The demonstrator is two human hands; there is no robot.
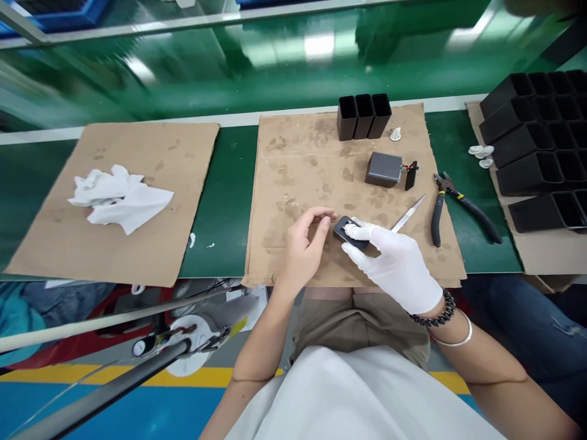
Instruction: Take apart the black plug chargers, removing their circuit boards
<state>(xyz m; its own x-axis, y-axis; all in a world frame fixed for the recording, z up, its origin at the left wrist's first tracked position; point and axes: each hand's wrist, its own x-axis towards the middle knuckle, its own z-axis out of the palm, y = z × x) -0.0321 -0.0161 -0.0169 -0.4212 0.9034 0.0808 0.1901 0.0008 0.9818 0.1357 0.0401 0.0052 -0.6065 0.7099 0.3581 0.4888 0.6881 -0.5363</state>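
Observation:
My right hand [389, 256], in a white glove, grips a small black plastic cover [340, 228] above the cardboard, its fingertips pressed on the top face. Bare and with fingers apart, my left hand [308, 241] is just left of the cover; I cannot tell whether its fingertips touch it. A pointed metal blade [409, 213] lies beside the gloved hand, its rear end hidden by that hand. Farther off rests a dark grey box-shaped case [383, 169], with thin coloured wires running to a small black end piece [411, 176].
Black-handled diagonal cutters [444, 205] lie at the cardboard's right edge. Several open black cases stand at the back [364, 117] and far right [536, 153]. White small parts [481, 153] sit near them. Crumpled white cloth [120, 194] lies on the left cardboard. Someone's jeans [527, 324] show at right.

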